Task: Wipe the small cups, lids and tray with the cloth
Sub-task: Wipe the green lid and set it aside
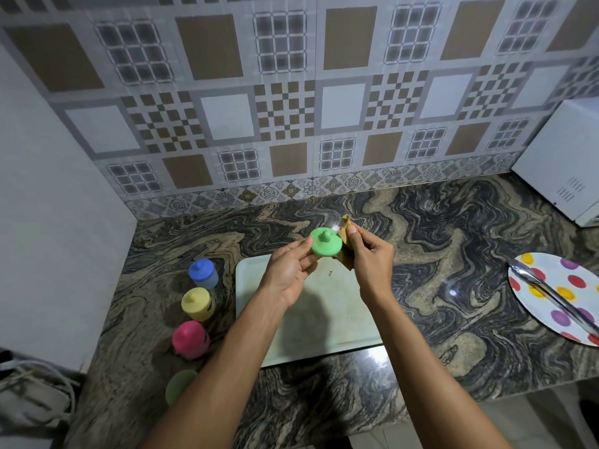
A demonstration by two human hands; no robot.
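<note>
My left hand (290, 270) pinches the left edge of a round green lid (325, 246) with a knob, held above the pale tray (324, 322). My right hand (369, 257) presses a tan cloth (345, 236) against the lid's right side. On the counter left of the tray stand a blue lidded cup (203, 273), a yellow lidded cup (196, 303) and a pink lidded cup (189, 339) in a row. A green cup (176, 385) without a lid sits nearer to me, partly hidden by my left forearm.
A spotted plate (551, 286) with metal tongs (554, 298) lies at the right of the marbled counter (437, 254). A white appliance (564, 170) stands at the back right. A white wall (48, 222) bounds the left; a tiled wall is behind.
</note>
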